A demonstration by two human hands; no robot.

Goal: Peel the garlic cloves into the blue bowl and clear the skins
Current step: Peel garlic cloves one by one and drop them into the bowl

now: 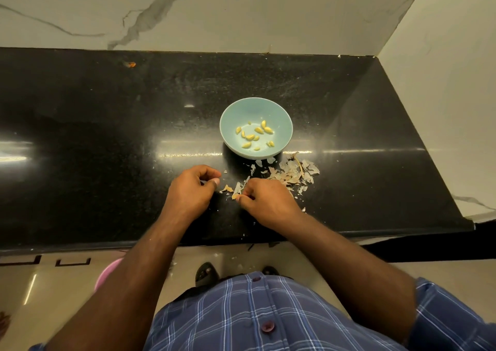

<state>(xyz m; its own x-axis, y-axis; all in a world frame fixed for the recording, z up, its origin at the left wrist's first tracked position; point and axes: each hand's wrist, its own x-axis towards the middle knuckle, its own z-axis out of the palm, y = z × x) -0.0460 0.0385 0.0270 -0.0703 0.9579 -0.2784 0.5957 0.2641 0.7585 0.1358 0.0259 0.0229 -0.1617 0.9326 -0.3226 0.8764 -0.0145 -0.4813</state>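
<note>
The blue bowl (255, 127) sits just above both hands, mid-frame. The right hand (264, 199) pinches a bit of garlic skin (236, 189); the skin pile (294, 173) lies nearest it. The left hand (192, 187) is curled; I cannot tell if it holds anything.

blue bowl (281, 114) just beyond both hands, garlic skins (292, 173) strewn beside it, bare counter (94, 135) leftward

The bowl (255, 114) is light blue, the garlic cloves (255, 134) yellow, the table (107, 141) shiny black, the shirt (241, 318) blue checked.
</note>
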